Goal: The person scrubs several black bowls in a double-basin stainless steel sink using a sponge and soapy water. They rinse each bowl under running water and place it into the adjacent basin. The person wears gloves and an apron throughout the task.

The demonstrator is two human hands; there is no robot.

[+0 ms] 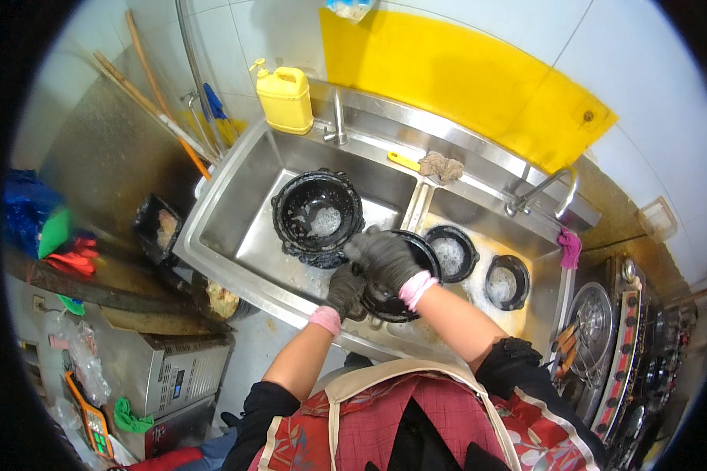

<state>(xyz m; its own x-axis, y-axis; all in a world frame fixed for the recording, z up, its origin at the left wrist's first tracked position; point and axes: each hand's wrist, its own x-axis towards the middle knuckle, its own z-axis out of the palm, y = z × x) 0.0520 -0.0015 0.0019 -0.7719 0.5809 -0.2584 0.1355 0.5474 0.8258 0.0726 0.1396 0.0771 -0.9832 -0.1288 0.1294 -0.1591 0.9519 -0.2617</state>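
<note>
My left hand (347, 291), in a dark glove with a pink cuff, touches the left rim of a black pot (427, 259) over the divider between two steel sink basins. Over that same rim lies my right hand (383, 253), gloved alike and blurred; what is under its fingers is hidden. In the left basin (247, 218) a stack of black pots (318, 212) holds a little foamy water. Two smaller black pots (451, 254) (506, 282) with suds stand in the right basin among foam.
A yellow pump jug (285, 101) stands behind the left basin by a faucet (338, 118). A yellow-handled tool (404, 161) and a brown cloth (442, 167) lie on the back ledge. At right are a curved faucet (542, 191), a pink cloth (570, 248) and a wire strainer (592, 315).
</note>
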